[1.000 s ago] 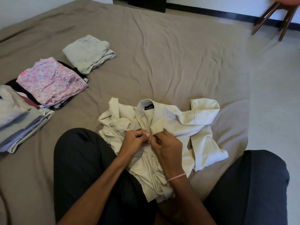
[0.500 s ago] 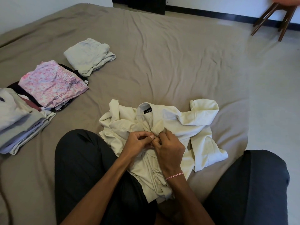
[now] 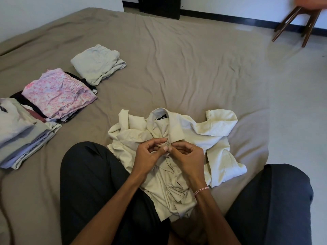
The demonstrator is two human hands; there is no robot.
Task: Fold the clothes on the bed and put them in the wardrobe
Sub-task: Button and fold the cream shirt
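A cream collared shirt (image 3: 203,131) lies crumpled on the brown bed sheet (image 3: 177,68) in front of my knees, collar away from me with a black label showing. My left hand (image 3: 150,154) and my right hand (image 3: 185,154) meet at the shirt's front just below the collar. Each pinches an edge of the placket between thumb and fingertips. Further left lie a folded pale green garment (image 3: 97,63), a pink floral folded piece (image 3: 58,91) on top of dark clothes, and a stack of grey and white folded clothes (image 3: 21,128).
My legs in dark trousers (image 3: 92,183) frame the shirt on both sides. The bed's right edge drops to a pale floor (image 3: 297,103). A wooden-legged chair (image 3: 299,23) stands at the far right, and a dark doorway (image 3: 159,6) lies beyond the bed.
Both hands have lifted slightly and turned, the fingers now spread apart above the placket while still pinching it. The collar stands a little more upright.
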